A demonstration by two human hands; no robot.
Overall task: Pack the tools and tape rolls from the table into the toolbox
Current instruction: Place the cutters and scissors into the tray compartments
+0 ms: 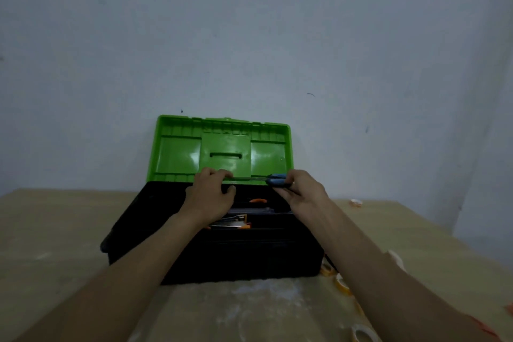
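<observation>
Worn on the head, wide-angle, the only view. Looks forward and a little down across the tabletop (55, 230) at a pale wall (249, 36), giving that wall the upper half. Sits near: close enough for the left hand (208, 197) and right hand (302, 194) to meet over the open toolbox (222, 255) (centred, just below mid-frame). Takes in both forearms (133, 272), entering from the bottom corners.

Pale grey wall (249, 36) (a few small dark marks), shadowed corner at right
</observation>
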